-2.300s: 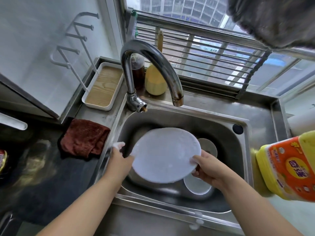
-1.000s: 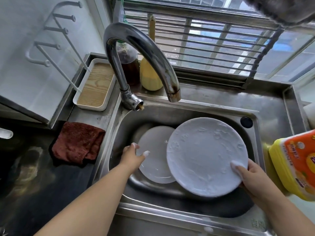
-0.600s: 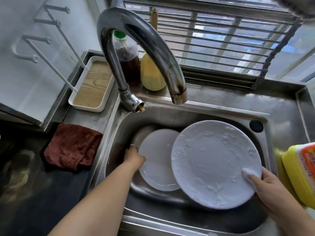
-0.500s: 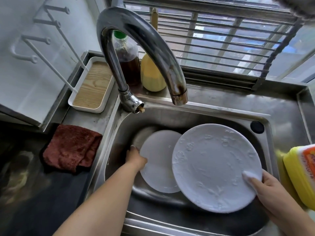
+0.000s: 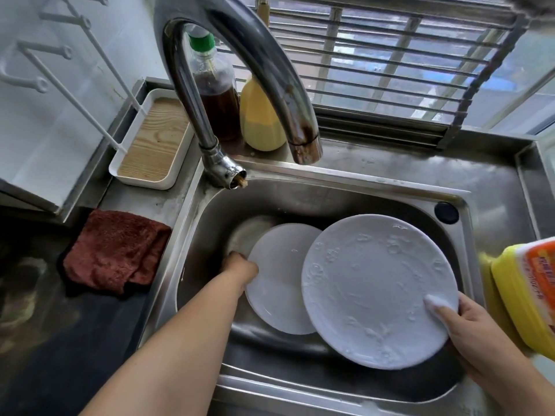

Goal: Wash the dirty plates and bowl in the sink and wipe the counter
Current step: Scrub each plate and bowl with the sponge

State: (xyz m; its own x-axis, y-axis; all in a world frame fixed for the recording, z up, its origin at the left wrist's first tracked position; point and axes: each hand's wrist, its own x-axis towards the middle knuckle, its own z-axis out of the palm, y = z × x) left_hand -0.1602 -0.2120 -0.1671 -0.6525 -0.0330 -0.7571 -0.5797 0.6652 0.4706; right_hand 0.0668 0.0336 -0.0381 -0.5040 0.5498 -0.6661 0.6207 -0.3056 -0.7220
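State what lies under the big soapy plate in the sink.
The big soapy plate, held by the right hand, overlaps a smaller white plate gripped by the left hand. Anything beneath its middle is hidden.

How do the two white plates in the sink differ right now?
The right plate looks bigger and faces the camera; the left plate looks smaller and sits partly behind it. The right plate has a raised pattern and soapy film; the left plate looks plain and smooth. The right hand holds the right plate by its rim, thumb on top; the left hand is at the left plate's edge. Both are round, white and tilted in the sink.
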